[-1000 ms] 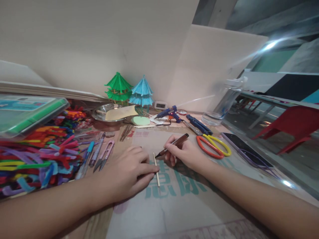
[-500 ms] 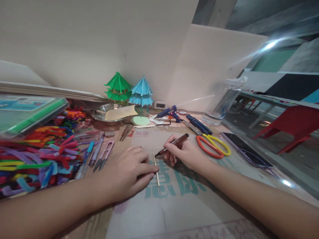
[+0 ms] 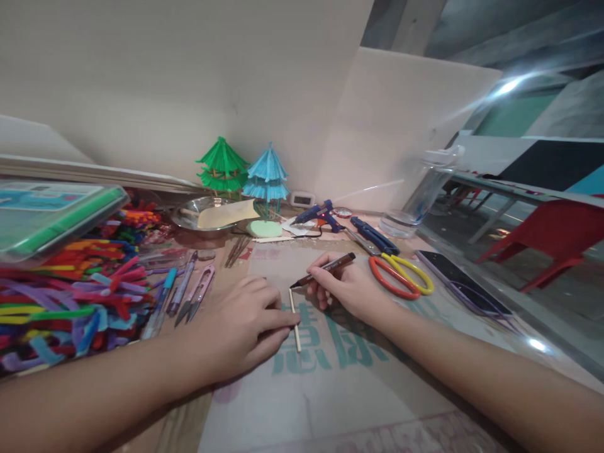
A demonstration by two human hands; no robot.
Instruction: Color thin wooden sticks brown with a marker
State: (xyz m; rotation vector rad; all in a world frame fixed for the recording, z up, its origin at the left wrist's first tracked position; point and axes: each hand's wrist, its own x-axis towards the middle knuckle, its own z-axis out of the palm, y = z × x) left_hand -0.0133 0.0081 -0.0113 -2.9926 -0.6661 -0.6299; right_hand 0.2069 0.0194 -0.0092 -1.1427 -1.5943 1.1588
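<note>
My left hand (image 3: 250, 321) lies palm down on the pale printed sheet (image 3: 264, 415), its forearm slanting in from the near left corner of the worktop (image 3: 184, 418). The fingers sit bent and close together; my index fingertip lies across the thin stick (image 3: 297, 340), with the thumb just beside it, and I cannot tell whether the thumb grips it too. The stick lies over the sheet's green lettering, around the middle of the worktop, one end pointing to the far edge. My right hand (image 3: 337, 286) rests on its side, wrist low, forearm running in from the near right corner. Thumb and fingers are clamped around the brown marker (image 3: 325, 270), tilted so its dark tip comes down at the stick's far end; whether the two touch, I can't make out. Beyond that wrist, toward the right edge, are the red-and-yellow-handled scissors (image 3: 387, 259), then the phone (image 3: 460, 283) along that edge. Pipe cleaners (image 3: 85, 308) heap up at the left.
</note>
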